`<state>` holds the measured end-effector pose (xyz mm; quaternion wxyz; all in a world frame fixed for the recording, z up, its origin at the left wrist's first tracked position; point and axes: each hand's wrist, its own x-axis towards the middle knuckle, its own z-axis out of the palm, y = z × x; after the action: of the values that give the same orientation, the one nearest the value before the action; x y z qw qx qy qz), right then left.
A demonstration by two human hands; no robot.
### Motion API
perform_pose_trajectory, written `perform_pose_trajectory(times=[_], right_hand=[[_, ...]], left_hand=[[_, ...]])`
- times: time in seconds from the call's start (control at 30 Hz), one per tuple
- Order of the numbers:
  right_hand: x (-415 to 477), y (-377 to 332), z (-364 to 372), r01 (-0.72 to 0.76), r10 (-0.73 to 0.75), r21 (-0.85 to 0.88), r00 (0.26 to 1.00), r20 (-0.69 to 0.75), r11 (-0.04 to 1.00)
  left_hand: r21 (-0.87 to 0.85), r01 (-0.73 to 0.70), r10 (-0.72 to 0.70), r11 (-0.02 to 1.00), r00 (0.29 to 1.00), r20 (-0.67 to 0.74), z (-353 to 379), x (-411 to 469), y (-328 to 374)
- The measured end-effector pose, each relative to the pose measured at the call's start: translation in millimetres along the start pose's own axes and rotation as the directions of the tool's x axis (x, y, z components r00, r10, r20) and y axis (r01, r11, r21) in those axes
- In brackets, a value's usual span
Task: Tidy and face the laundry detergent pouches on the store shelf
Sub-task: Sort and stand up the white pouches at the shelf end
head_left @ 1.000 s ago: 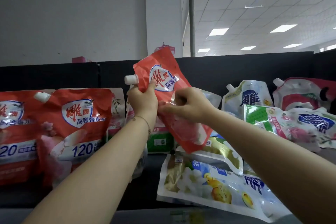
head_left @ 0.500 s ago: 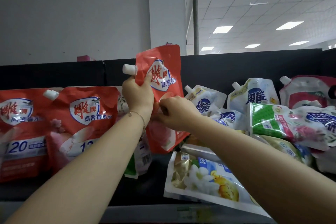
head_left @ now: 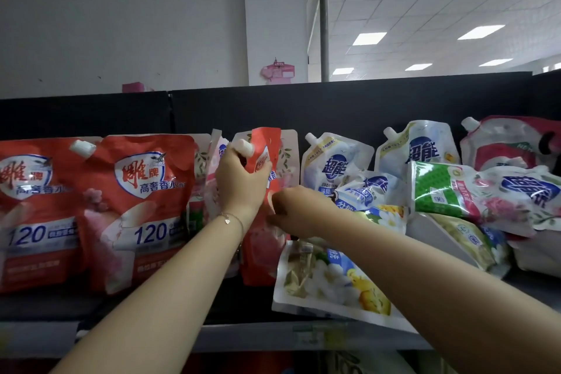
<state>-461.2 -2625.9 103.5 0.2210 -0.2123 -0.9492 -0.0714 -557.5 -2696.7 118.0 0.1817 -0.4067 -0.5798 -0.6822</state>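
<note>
nearest, below the red pouch (head_left: 261, 255), runs the grey shelf lip (head_left: 258, 335). just to the red pouch's lower right a flat floral pouch (head_left: 331, 279) lies on its back, overhanging that lip. above it, both hands grasp the red pouch. the left hand (head_left: 239, 183) is curled round its top corner under the white cap (head_left: 244, 147). the right hand (head_left: 296, 212) has its fingers bent onto the pouch's right edge at mid-height, though the fingertips themselves are hidden. a second ago this pouch was held high and tilted; half a second ago it was upright but still raised. now it has come down so its base appears to reach the shelf floor, in the gap just right of the two upright red pouches (head_left: 145, 209). it looks creased and turned partly edge-on, with the logo only half showing. so i judge the placing nearly done but the facing not: it wants flattening and turning square to match its neighbours. to the red pouch's right and further back, blue-and-white pouches (head_left: 332, 165) and a green pouch (head_left: 446, 191) lie heaped, not yet tidied. behind everything stands the black back panel (head_left: 364, 106).
</note>
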Motion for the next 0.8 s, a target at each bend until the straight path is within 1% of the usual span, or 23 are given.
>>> perform_pose_trajectory(times=[0.07,0.13,0.2,0.3,0.4,0.47,0.53,0.6,0.63,0.73,0.8], right_hand=[[-7.6,0.6,-3.5,-0.004,0.005,0.027,0.999,-0.038,1.0],[-16.2,1.9,-4.7,-0.016,0.02,0.056,0.998,-0.06,0.998],[-24.6,4.6,-4.8,-0.035,0.041,0.076,0.997,-0.07,0.997],[-38.0,10.7,-3.7,-0.026,0.031,0.102,0.998,-0.053,0.994],[-55.5,18.0,-7.5,-0.031,0.035,0.146,0.999,-0.024,0.989],[-67.6,23.0,-9.2,-0.047,0.047,0.154,0.999,0.002,0.987],[-79.1,25.2,-9.2,-0.06,0.058,0.128,0.998,0.016,0.99],[-90.1,25.0,-8.9,-0.048,0.048,0.115,0.999,0.001,0.992],[-95.2,25.2,-9.2,-0.041,0.042,0.118,0.999,-0.003,0.992],[-111.5,26.1,-14.1,-0.014,0.016,0.15,1.0,-0.015,0.989],[-123.5,28.7,-18.6,-0.015,0.015,0.161,1.0,-0.002,0.987]], left_hand=[[0.019,-0.029,0.03,0.999,0.999,-0.045,-6.3,-8.5,-1.1],[0.058,-0.022,0.025,0.998,0.997,-0.067,-12.7,-20.5,-6.3],[0.082,-0.005,0.007,0.997,1.0,-0.03,-18.3,-34.3,-15.1],[0.121,-0.037,0.033,0.992,0.999,0.036,-28.0,-53.1,-24.5],[0.129,-0.056,0.052,0.99,0.998,0.03,-37.7,-68.3,-24.3],[0.128,-0.114,0.107,0.985,0.992,0.063,-39.4,-79.0,-21.8],[0.127,-0.175,0.155,0.976,0.976,0.156,-36.3,-90.8,-17.7],[0.133,-0.212,0.167,0.968,0.942,0.291,-31.0,-101.7,-10.6],[0.139,-0.243,0.178,0.96,0.914,0.365,-28.6,-105.9,-6.8],[0.146,-0.387,0.25,0.91,0.796,0.551,-27.5,-116.9,-0.1],[0.166,-0.487,0.294,0.858,0.729,0.619,-32.0,-122.3,0.7]])
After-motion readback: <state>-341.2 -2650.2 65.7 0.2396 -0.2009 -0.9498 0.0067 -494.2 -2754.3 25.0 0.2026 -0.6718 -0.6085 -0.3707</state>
